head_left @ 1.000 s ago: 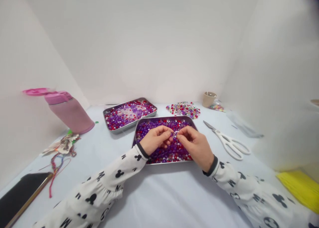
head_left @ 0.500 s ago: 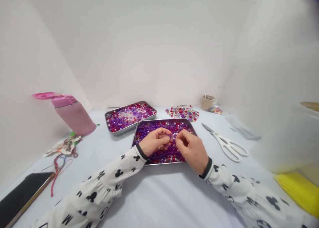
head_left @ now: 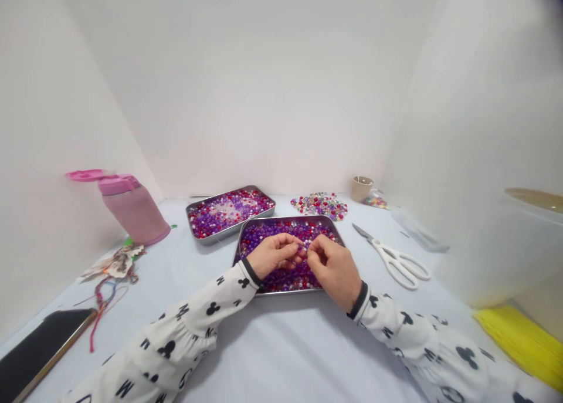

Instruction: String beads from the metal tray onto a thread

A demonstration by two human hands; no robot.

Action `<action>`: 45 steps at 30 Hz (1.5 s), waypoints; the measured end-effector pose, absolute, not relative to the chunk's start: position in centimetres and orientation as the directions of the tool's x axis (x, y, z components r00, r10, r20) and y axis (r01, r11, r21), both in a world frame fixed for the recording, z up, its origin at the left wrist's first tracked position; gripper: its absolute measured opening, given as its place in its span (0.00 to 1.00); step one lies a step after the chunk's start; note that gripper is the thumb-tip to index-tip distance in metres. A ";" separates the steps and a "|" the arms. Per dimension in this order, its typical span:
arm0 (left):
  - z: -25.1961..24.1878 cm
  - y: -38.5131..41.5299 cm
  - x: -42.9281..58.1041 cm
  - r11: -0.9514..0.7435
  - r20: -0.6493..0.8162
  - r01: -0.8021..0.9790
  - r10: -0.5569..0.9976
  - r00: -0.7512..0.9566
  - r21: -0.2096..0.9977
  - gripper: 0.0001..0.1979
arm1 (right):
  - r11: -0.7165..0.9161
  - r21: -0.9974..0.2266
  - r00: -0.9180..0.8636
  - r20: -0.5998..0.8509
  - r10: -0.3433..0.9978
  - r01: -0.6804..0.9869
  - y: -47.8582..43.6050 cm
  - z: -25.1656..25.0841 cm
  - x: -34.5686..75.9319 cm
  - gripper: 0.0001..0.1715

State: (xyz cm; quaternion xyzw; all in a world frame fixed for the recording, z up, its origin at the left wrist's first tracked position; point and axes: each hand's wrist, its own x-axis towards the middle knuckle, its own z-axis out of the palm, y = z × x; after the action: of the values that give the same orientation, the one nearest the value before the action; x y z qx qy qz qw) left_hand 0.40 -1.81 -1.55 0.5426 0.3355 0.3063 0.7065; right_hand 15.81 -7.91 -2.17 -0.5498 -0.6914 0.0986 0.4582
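Observation:
Above the near metal tray, both hands meet with fingertips almost touching. My left hand pinches with thumb and forefinger, its other fingers curled below. A purple bead seems to sit at those fingertips, but it blends with the beads behind. Opposite it, my right hand is closed in a pinch, knuckles up. What its fingertips grip is too small to tell. Purple, red and white beads fill the tray under both hands, and the hands cover much of its middle.
A second bead tray stands behind left, with loose beads and a paper cup at the back right. White-handled scissors lie to the right, near a yellow bundle. On the left are a pink bottle, threads and a phone.
The whole view has shifted slightly, with the things on the table appearing a little lower. Both hands keep their pinch, and the fingertips stay close together over the near tray.

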 end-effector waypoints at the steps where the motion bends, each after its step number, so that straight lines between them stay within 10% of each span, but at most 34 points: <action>1: -1.5 -1.8 0.4 0.220 -0.137 -0.070 0.794 0.592 0.973 0.20 | 0.376 -0.636 0.022 0.525 0.851 0.674 -7.9 -2.2 15.8 0.07; 45: -1.7 -1.7 0.4 0.169 -0.099 -0.076 0.824 0.557 0.983 0.18 | 0.405 -0.590 -0.006 0.561 0.827 0.698 -8.1 -2.4 15.8 0.07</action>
State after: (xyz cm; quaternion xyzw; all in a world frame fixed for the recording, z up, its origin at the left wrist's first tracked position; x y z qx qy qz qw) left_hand 0.44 -1.68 -1.69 0.5548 0.3372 0.3280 0.6863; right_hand 15.78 -8.06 -2.37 -0.5405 -0.7056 0.0715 0.4526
